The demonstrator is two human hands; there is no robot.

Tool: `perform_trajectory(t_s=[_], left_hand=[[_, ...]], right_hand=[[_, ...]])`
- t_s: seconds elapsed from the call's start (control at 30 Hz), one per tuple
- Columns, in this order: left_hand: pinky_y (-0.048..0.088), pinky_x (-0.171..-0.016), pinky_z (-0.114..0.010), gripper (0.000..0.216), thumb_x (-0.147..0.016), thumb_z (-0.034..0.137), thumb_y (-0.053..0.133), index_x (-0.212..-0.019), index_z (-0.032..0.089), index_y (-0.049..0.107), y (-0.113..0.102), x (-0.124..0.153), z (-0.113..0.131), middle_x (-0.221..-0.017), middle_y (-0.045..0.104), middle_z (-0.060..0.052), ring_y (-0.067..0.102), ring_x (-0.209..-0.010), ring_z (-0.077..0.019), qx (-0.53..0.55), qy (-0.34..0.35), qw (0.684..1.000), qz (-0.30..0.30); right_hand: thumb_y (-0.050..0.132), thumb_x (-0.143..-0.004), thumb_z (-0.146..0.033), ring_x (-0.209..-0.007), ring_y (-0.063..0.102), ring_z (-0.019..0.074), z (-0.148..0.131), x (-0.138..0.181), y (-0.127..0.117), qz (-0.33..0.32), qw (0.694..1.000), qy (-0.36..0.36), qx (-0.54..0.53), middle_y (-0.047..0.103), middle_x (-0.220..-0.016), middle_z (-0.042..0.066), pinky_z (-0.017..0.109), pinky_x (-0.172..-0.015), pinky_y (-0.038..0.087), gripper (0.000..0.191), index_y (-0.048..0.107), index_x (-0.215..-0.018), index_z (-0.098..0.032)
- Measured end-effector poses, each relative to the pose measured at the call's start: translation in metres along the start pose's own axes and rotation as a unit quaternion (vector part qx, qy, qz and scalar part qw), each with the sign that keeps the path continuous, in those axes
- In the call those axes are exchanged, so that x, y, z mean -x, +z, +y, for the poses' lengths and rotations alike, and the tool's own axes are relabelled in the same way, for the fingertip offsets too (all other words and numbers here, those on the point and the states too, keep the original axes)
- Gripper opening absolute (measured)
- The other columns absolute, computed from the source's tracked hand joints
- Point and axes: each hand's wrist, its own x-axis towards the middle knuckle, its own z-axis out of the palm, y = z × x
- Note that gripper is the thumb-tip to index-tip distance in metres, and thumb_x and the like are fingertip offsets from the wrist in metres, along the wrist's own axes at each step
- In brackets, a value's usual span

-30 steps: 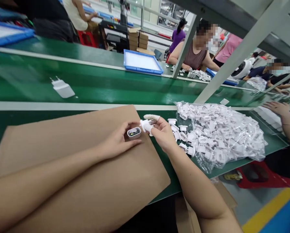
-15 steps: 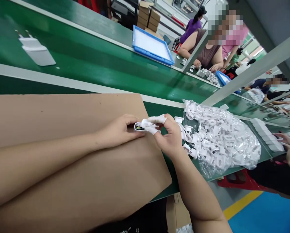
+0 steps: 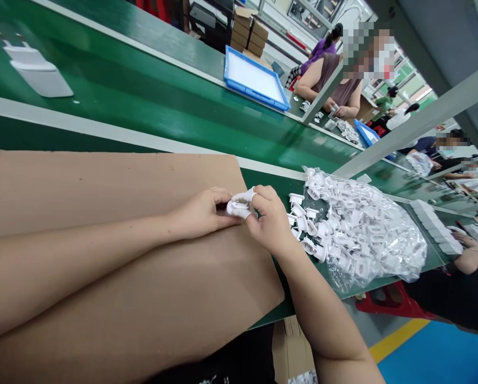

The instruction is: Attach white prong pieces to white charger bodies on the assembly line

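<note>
My left hand point(image 3: 204, 214) is closed round a white charger housing point(image 3: 230, 208), most of it hidden by the fingers. My right hand point(image 3: 270, 220), with white covers on the thumb and a finger, pinches a white plug cap point(image 3: 239, 206) against the open end of that housing. From this angle I cannot tell whether the cap sits fully in. Both hands are above the right part of a brown cardboard sheet point(image 3: 143, 298). Loose white plug caps point(image 3: 311, 228) lie just right of my right hand.
A clear plastic bag point(image 3: 377, 229) full of white caps is on the green bench to the right. A finished-looking charger point(image 3: 42, 74) lies on the green belt point(image 3: 154, 114). Beyond are a blue-rimmed tray point(image 3: 257, 80), a slanting metal post point(image 3: 415, 120) and co-workers at their benches.
My right hand has brought the cap leftward onto the housing, so the green parts visible inside before are now covered. The view has shifted slightly.
</note>
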Motion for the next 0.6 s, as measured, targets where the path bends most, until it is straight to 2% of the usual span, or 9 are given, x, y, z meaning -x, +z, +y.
perform_trajectory(t_s=[0.17, 0.37, 0.47, 0.6], left_hand=[[0.05, -0.075, -0.037, 0.033, -0.077, 0.056, 0.074, -0.081, 0.024, 0.071, -0.0017, 0.0, -0.0007, -0.087, 0.071, -0.004, 0.066, -0.091, -0.0267, -0.004, -0.005, 1.0, -0.006], [0.05, -0.072, -0.036, 0.03, -0.076, 0.054, 0.074, -0.078, 0.024, 0.068, -0.0014, 0.0003, 0.0018, -0.082, 0.07, -0.003, 0.066, -0.086, -0.0255, 0.003, -0.004, 1.0, -0.003], [0.05, -0.071, -0.036, 0.031, -0.076, 0.054, 0.074, -0.076, 0.024, 0.067, -0.0016, 0.0002, 0.0019, -0.08, 0.069, -0.003, 0.065, -0.085, -0.0252, 0.003, -0.003, 1.0, -0.004], [0.05, -0.072, -0.036, 0.031, -0.076, 0.054, 0.074, -0.075, 0.024, 0.067, -0.0022, -0.0002, 0.0027, -0.08, 0.069, -0.003, 0.064, -0.086, -0.0255, 0.01, 0.0, 1.0, -0.018]], right_hand=[[0.053, -0.075, -0.008, -0.087, 0.055, 0.0206, 0.0071, -0.004, 0.0006, 0.002, 0.995, 0.005, -0.096, 0.057, -0.088, 0.003, 0.033, -0.079, 0.046, 0.024, 0.066, -0.092, -0.02], [0.053, -0.071, -0.009, -0.083, 0.049, 0.0231, 0.0032, -0.0034, 0.0019, 0.008, 0.999, -0.025, 0.033, 0.053, -0.083, 0.005, 0.038, -0.08, 0.042, 0.013, 0.052, -0.069, -0.022], [0.053, -0.071, -0.009, -0.08, 0.049, 0.0217, 0.0013, -0.0046, -0.0016, -0.002, 0.999, -0.024, 0.022, 0.051, -0.081, 0.004, 0.036, -0.077, 0.041, 0.014, 0.049, -0.069, -0.022], [0.053, -0.07, -0.008, -0.074, 0.049, 0.0187, -0.0015, -0.0053, -0.0044, -0.022, 1.0, 0.0, -0.006, 0.051, -0.077, 0.002, 0.032, -0.071, 0.039, 0.014, 0.052, -0.072, -0.022]])
